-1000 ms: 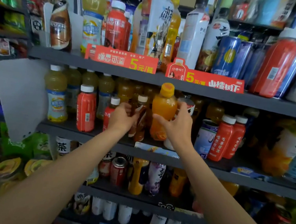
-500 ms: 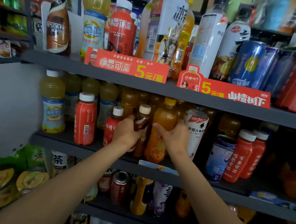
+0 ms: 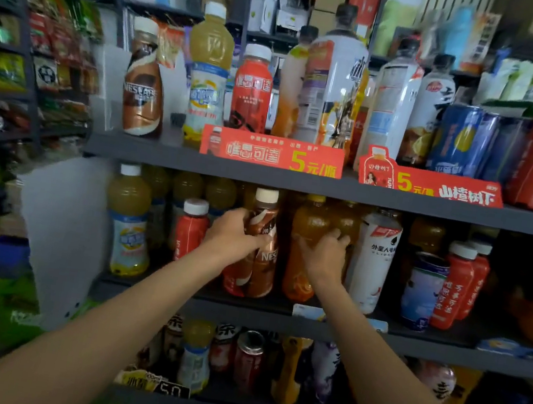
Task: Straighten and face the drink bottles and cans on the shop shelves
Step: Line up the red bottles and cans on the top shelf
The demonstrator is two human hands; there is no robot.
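The far right of the shelves smears into blur, and the bottles behind the front row on the middle shelf (image 3: 444, 347) sit in shadow, so I can only make out amber shapes there. My left hand (image 3: 232, 236) covers the middle of the brown coffee bottle (image 3: 258, 256), hiding most of its label; only the letters "NES" show below my knuckles. My fingers are curled round its waist and my thumb wraps its front, so I grip it firmly. It stands on the middle shelf, white cap up, leaning slightly, with a red bottle (image 3: 190, 230) just beside it on the left. My right hand (image 3: 324, 257) lies on the orange juice bottle (image 3: 304, 249), which stands just right of the coffee bottle. My fingertips bend over its far shoulder and vanish behind it, so I cannot tell how tightly they close; the thumb presses the near side. The orange bottle is upright, its cap tucked under the upper shelf edge and hard to see. A tall white bottle (image 3: 375, 263) stands touching my right wrist's side.
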